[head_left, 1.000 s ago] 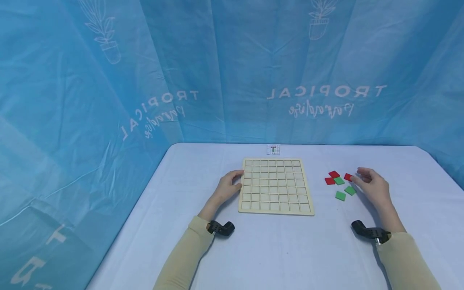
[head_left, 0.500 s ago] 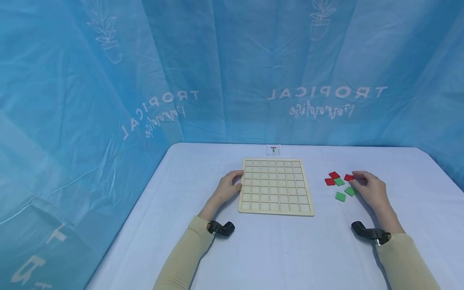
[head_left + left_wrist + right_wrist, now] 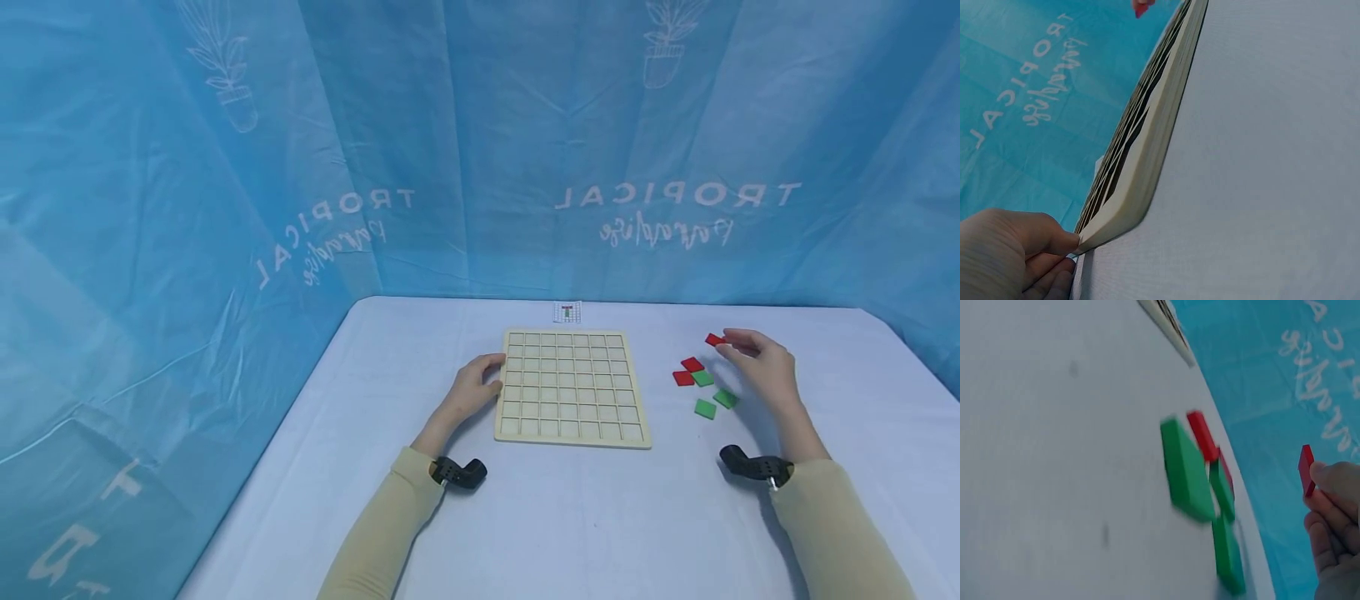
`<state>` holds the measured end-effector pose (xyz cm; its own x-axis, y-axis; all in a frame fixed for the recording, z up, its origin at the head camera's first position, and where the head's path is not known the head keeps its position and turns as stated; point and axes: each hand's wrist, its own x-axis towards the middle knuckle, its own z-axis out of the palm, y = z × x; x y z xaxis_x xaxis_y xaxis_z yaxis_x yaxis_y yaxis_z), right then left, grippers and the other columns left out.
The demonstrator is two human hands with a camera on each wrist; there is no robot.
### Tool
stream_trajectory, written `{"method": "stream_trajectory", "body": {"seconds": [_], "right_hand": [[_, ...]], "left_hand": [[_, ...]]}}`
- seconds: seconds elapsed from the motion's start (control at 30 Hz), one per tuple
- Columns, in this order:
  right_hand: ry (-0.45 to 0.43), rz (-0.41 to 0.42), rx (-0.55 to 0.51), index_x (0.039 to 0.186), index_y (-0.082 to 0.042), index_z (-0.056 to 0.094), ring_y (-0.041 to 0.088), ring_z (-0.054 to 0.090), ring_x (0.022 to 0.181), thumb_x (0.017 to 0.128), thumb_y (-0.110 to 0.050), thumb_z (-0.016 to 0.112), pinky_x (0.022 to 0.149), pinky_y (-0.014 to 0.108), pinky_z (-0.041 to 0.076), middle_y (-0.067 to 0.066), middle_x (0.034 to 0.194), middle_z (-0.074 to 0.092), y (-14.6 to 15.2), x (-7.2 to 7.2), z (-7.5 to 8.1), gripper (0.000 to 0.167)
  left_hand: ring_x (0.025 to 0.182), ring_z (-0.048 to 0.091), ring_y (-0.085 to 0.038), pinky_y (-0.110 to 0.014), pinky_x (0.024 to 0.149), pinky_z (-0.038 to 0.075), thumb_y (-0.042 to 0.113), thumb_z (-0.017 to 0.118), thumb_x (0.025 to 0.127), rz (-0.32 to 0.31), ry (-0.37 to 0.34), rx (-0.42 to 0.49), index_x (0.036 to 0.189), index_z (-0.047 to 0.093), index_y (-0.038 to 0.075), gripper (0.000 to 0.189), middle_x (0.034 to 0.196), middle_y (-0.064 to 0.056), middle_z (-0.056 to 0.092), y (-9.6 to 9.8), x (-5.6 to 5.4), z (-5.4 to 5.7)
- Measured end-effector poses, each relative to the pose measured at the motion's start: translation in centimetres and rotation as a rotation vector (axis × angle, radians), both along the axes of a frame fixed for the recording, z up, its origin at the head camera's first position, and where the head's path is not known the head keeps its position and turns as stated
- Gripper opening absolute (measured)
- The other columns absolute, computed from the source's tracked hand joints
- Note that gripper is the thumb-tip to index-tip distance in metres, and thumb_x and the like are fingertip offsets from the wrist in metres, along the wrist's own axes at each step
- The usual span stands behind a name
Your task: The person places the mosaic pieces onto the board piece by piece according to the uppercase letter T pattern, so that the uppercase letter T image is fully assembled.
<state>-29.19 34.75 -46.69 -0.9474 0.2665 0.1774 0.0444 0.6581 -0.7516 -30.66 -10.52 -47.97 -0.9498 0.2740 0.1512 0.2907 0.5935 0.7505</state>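
Note:
In the head view my left hand (image 3: 471,390) touches the left edge of a wooden grid board (image 3: 573,442), thumb and fingertips against its side. The left wrist view shows that thumb (image 3: 1054,237) at the board's rim (image 3: 1132,206). My right hand (image 3: 763,368) pinches a red square tile (image 3: 715,340) between thumb and fingers, held above the table. This red tile (image 3: 1307,470) stands on edge in the right wrist view. Below it lie two red tiles (image 3: 683,378) and three green tiles (image 3: 705,409), some touching or overlapping.
A small card (image 3: 567,312) printed with a grid and a coloured T shape lies behind the board. White cloth (image 3: 570,525) covers the table. Blue printed curtains (image 3: 502,167) hang at the back and left side.
My right hand has taken hold of the red tile beside the others, lifted it off the table and moved it slightly away from me. The left hand stays at the board's edge.

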Motion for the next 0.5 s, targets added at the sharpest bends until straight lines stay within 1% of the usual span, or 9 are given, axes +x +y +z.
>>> {"method": "stream_trajectory", "body": {"seconds": [0.1, 0.17, 0.23, 0.3, 0.37, 0.4, 0.5], "right_hand": [[0.024, -0.007, 0.009, 0.138, -0.013, 0.048, 0.034, 0.046, 0.120, 0.088, -0.056, 0.051, 0.096, 0.054, 0.044, 0.015, 0.130, 0.052, -0.1, -2.4, -1.6, 0.066], [0.037, -0.006, -0.001, 0.138, -0.018, 0.049, 0.030, 0.048, 0.118, 0.086, -0.059, 0.053, 0.094, 0.051, 0.047, 0.011, 0.130, 0.052, -0.4, -4.1, -2.5, 0.067], [0.057, 0.005, -0.033, 0.137, -0.020, 0.050, 0.029, 0.049, 0.117, 0.085, -0.057, 0.057, 0.093, 0.049, 0.048, 0.010, 0.130, 0.053, -1.3, -5.4, -2.9, 0.064], [0.072, 0.018, -0.048, 0.136, -0.023, 0.051, 0.028, 0.050, 0.116, 0.085, -0.057, 0.058, 0.092, 0.047, 0.050, 0.008, 0.128, 0.054, -2.4, -6.5, -3.0, 0.062], [0.095, 0.045, -0.054, 0.135, -0.023, 0.052, 0.027, 0.051, 0.114, 0.084, -0.058, 0.058, 0.091, 0.045, 0.051, 0.008, 0.127, 0.055, -3.8, -7.3, -2.9, 0.062], [0.107, 0.052, -0.042, 0.134, -0.024, 0.054, 0.024, 0.052, 0.112, 0.084, -0.059, 0.057, 0.090, 0.042, 0.052, 0.006, 0.125, 0.056, -4.5, -7.5, -2.8, 0.061], [0.137, 0.099, -0.090, 0.129, -0.020, 0.058, 0.022, 0.054, 0.108, 0.083, -0.058, 0.060, 0.086, 0.038, 0.053, 0.005, 0.120, 0.059, -7.2, -7.0, -1.4, 0.059]], "left_hand": [[0.129, 0.042, -0.020, -0.030, 0.107, 0.035, 0.005, 0.057, 0.090, 0.000, 0.001, -0.004, 0.135, 0.048, 0.004, 0.046, 0.137, -0.009, 0.048, 0.0, 0.0, 0.1], [0.129, 0.042, -0.020, -0.029, 0.107, 0.035, 0.005, 0.057, 0.090, 0.001, -0.002, -0.008, 0.136, 0.048, 0.004, 0.047, 0.137, -0.009, 0.048, 0.0, 0.0, 0.1], [0.129, 0.042, -0.020, -0.028, 0.107, 0.035, 0.005, 0.057, 0.090, 0.001, -0.002, -0.012, 0.136, 0.048, 0.004, 0.047, 0.138, -0.009, 0.048, 0.0, 0.0, 0.2], [0.129, 0.041, -0.019, -0.028, 0.107, 0.035, 0.005, 0.056, 0.090, 0.001, -0.004, -0.013, 0.136, 0.047, 0.004, 0.047, 0.138, -0.009, 0.048, 0.0, 0.1, 0.2], [0.129, 0.041, -0.020, -0.029, 0.107, 0.035, 0.006, 0.056, 0.090, 0.000, -0.004, -0.013, 0.136, 0.047, 0.004, 0.047, 0.138, -0.009, 0.048, 0.0, 0.1, 0.2], [0.130, 0.041, -0.020, -0.030, 0.107, 0.035, 0.006, 0.056, 0.090, -0.001, -0.003, -0.012, 0.136, 0.047, 0.004, 0.047, 0.138, -0.009, 0.048, 0.0, 0.2, 0.3], [0.130, 0.041, -0.020, -0.030, 0.108, 0.034, 0.006, 0.057, 0.090, 0.000, -0.005, -0.016, 0.136, 0.047, 0.004, 0.047, 0.138, -0.009, 0.048, 0.0, 0.2, 0.4]]}}
